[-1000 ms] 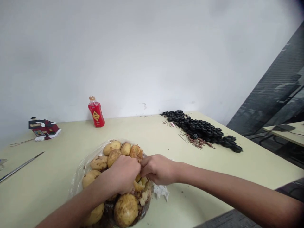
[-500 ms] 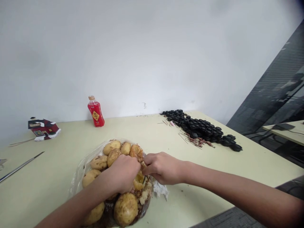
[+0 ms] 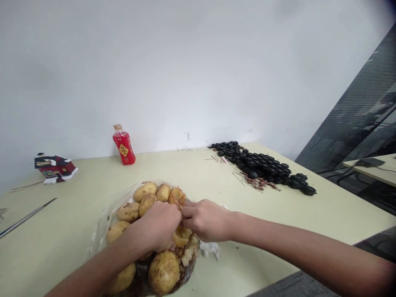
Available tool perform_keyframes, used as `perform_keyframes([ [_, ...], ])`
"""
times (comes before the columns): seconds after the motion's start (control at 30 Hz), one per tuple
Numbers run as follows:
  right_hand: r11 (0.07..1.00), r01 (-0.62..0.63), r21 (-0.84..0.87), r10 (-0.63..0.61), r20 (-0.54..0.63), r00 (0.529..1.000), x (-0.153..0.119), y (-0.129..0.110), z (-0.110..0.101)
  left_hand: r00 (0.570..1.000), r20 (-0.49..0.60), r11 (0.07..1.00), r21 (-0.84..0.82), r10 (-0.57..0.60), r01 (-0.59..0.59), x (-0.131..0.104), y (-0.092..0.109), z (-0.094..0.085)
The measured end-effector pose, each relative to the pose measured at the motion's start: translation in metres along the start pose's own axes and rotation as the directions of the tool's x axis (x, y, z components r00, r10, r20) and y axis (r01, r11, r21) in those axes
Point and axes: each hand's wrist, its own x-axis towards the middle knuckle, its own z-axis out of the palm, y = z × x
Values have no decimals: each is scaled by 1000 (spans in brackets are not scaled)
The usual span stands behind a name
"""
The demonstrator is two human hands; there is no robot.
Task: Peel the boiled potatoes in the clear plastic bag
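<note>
Several whole potatoes [image 3: 163,273] lie in a clear plastic bag [image 3: 100,225] at the table's near side. My left hand [image 3: 162,222] is closed over the middle of the pile, its fingers curled down; what they hold is hidden. Against it, my right hand [image 3: 206,220] has its fingers pinched together, and the thing in them cannot be made out. Just below the hands sits a hollowed yellow potato [image 3: 182,237]. Another scooped-out potato [image 3: 177,196] rests behind them. Pale mashed bits [image 3: 188,256] and brown scraps cling to the bag's right side.
Crumpled white tissue [image 3: 210,250] lies right of the bag. A red drink bottle [image 3: 124,146] and a small model house [image 3: 57,168] stand toward the wall. A long metal tool [image 3: 27,218] lies at left. Black round parts [image 3: 262,164] and thin wires cover the back right.
My right hand has moved slightly left, its fingertips now against my left hand. More of the hollowed potato's opening shows below. My left hand stays nearly in place.
</note>
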Motion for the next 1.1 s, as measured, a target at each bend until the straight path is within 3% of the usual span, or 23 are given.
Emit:
perform_keyframes([
  [0.2,983,-62,172,61,9,998,-4,4,-7,999,32,1000,-11,-12,12,0,0,-1],
  [0.47,954,-94,286,96,7,995,-17,9,-20,1000,-7,1000,-17,-7,6,1,0,1],
  [0.57,964,-99,247,118,-62,991,-18,4,-18,1000,9,1000,-7,-17,17,0,1,0],
  [0.87,996,-73,44,77,-110,991,-14,-3,6,1000,-13,1000,1,-13,13,0,2,1],
  [0.97,1000,-9,-11,8,-64,998,-12,-2,12,1000,-15,1000,11,-16,17,0,2,2],
  [1.1,996,-34,80,30,53,998,-9,-2,0,1000,-26,1000,12,-10,10,-1,2,1],
])
